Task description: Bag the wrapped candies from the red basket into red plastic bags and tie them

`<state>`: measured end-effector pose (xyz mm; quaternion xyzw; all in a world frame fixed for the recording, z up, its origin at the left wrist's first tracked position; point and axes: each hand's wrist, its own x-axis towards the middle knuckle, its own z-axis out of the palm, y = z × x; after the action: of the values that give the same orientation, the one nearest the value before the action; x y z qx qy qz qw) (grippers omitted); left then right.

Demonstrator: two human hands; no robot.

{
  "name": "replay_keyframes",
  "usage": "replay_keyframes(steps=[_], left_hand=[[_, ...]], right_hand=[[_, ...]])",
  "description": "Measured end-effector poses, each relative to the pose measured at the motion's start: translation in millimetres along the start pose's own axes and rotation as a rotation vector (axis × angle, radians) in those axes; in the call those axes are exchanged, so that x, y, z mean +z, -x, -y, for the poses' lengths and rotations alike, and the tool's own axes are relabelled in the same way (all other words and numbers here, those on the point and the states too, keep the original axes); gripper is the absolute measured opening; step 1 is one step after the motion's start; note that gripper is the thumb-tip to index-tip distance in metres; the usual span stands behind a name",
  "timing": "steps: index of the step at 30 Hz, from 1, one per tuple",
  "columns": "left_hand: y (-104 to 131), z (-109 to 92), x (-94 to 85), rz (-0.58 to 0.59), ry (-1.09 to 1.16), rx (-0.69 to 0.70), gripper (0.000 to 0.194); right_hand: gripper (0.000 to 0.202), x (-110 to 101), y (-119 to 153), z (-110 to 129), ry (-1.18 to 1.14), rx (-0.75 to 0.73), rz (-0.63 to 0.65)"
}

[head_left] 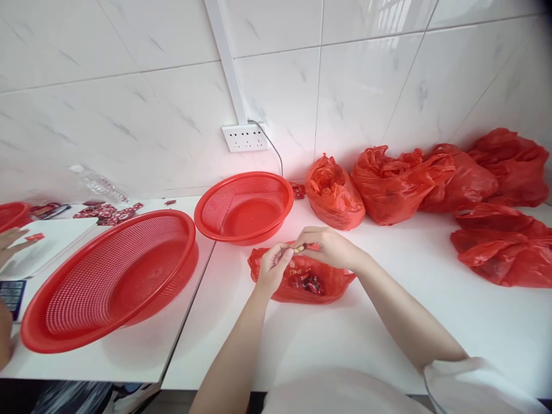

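Observation:
Both my hands meet over an opened red plastic bag on the white table. Between the fingertips is a small tan piece, too small for me to name its kind. My left hand pinches it from the left. On the other side, my right hand is closed at the same piece, its fingers bent. Small dark-red wrapped packets lie inside the bag, just below the hands.
Behind the bag stands a red mesh basket; a larger one sits left. Several red bags line the wall at right. Red packets and a clear bottle lie back left. A co-worker's hand shows at the left edge.

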<state>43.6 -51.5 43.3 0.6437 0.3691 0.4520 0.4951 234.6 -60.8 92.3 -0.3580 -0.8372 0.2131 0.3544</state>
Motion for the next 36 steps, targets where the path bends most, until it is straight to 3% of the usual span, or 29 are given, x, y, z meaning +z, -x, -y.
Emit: replay_keyframes(steps=[8,13,15,17,20,24,26,31,36], left_hand=[[-2,10,-0.5,0.134,0.066,-0.067,0.026],[-4,11,-8.8,0.089,0.048,-0.082,0.02],[-4,8,-16.5,0.053,0.01,-0.04,0.018],[-5,6,-24.3,0.031,-0.068,0.015,0.018],[-4,5,-32.0,0.07,-0.31,0.063,0.023],[-1,9,-35.3,0.258,-0.644,0.029,0.024],[1,12,-36.3,0.286,-0.752,0.014,0.022],[3,18,-40.5,0.249,-0.692,-0.038,0.005],[-3,22,-34.9,0.052,-0.449,0.013,0.017]], right_hand=[[0.01,-1,2,0,0.142,0.0,0.128],[0.015,6,0,2,0.146,0.197,0.115],[0.017,12,2,1,0.164,0.32,0.203],[0.023,21,5,-2,0.186,0.424,0.374],[0.03,38,9,-6,0.219,0.451,0.488],[0.024,54,10,-12,0.283,0.343,0.403],[0.016,54,10,-13,0.301,0.328,0.406],[0.012,32,7,-9,0.345,0.336,0.352],[0.009,13,5,3,0.165,0.314,0.037]])
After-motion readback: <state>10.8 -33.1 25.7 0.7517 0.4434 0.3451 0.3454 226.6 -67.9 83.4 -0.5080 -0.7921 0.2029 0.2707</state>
